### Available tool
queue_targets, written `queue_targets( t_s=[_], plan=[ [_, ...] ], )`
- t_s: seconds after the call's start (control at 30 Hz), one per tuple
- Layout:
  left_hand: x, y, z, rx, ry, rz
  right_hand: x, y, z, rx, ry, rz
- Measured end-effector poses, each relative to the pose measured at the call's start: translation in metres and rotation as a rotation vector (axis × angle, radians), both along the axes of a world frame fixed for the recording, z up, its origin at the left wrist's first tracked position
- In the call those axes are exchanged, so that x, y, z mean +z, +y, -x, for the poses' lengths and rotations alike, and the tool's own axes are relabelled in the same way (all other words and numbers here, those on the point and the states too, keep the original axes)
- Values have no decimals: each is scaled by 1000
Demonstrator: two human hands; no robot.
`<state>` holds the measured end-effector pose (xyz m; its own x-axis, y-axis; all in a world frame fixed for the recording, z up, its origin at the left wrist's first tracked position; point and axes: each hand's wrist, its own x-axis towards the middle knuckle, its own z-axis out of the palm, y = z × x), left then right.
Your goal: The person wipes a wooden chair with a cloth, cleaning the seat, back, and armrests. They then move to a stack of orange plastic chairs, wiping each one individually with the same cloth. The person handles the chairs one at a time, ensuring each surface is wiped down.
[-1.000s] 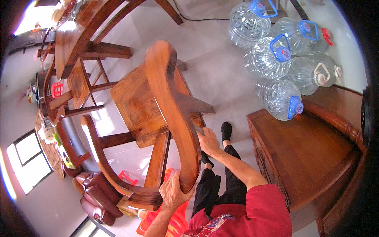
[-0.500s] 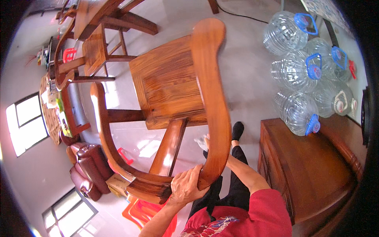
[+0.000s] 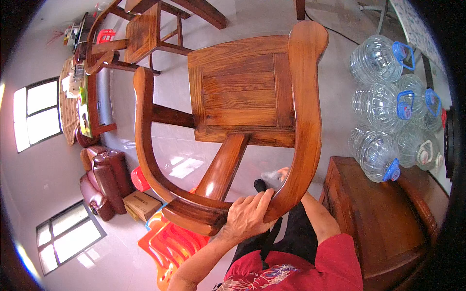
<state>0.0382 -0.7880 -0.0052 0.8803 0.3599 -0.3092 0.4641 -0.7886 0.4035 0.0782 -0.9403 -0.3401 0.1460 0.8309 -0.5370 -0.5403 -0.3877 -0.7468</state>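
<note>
Brown wooden chair, one, centre of frame: its curved rail is clasped at the bend by the nearer left hand; seat and rail arms are extended up-frame from those fingers. Right hand, half hidden behind the right rail arm, is seen by a pale item; finger spread cannot be told. Outward: one carton, left; one cabinet, lower right; at least five clear bottles, right; one second chair, upper left.

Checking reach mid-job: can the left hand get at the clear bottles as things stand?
Probably not: the left hand is closed on the chair rail, and the bottles are well off to the right, with the rail's right side and the right forearm in between.
</note>
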Motion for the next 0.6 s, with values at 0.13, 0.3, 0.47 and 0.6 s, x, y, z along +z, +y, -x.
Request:
queue_targets(
  t_s=[0.13,0.3,0.47,0.6],
  plan=[
    [-2,0,6,4,-26,-8,18,7,-3,-407,441,227],
    [-1,-1,12,4,-48,-11,73,141,39,-600,620,48],
    [-3,-4,11,-41,-173,-44,55,171,91,-815,1120,65],
    [29,-25,34,-12,-509,139,128,153,121,-813,1391,-44]
  ],
)
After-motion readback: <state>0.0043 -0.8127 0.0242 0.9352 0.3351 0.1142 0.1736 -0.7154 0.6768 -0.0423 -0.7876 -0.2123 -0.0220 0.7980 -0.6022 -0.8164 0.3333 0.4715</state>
